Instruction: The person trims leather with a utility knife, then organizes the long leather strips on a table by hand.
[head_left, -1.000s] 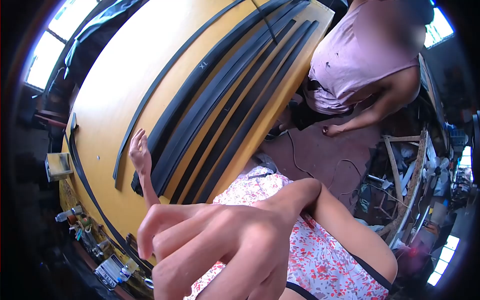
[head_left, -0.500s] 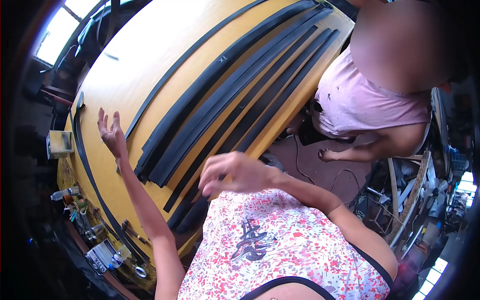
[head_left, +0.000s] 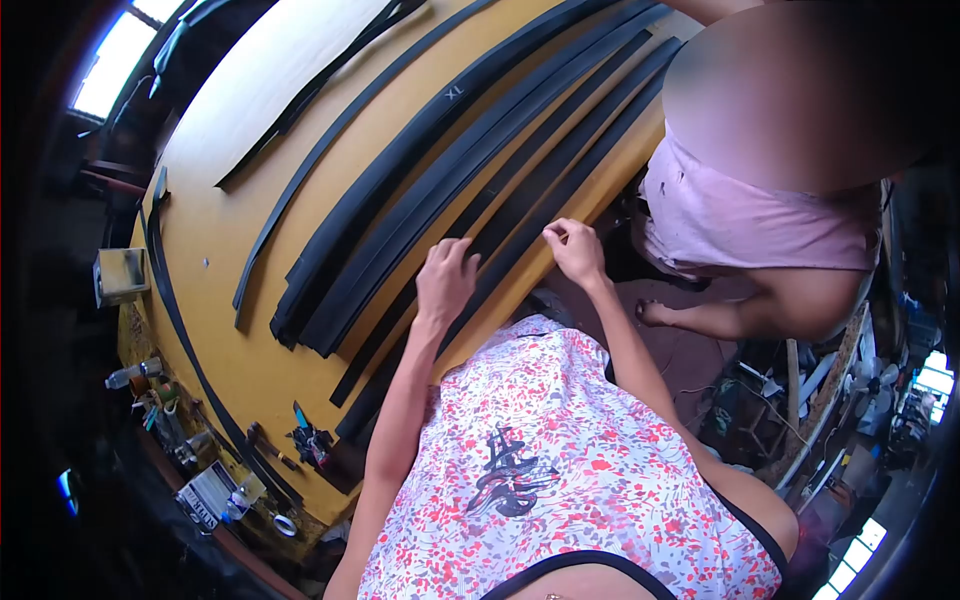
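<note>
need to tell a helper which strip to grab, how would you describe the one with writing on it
On the big yellow table lies a row of long black strips, curving toward the far end. Take the wide strip farthest from the person's side: it alone bears white "XL" lettering.

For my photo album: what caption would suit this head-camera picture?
Left hand and right hand on long black strips laid along a yellow table, another person standing at its edge.
</note>
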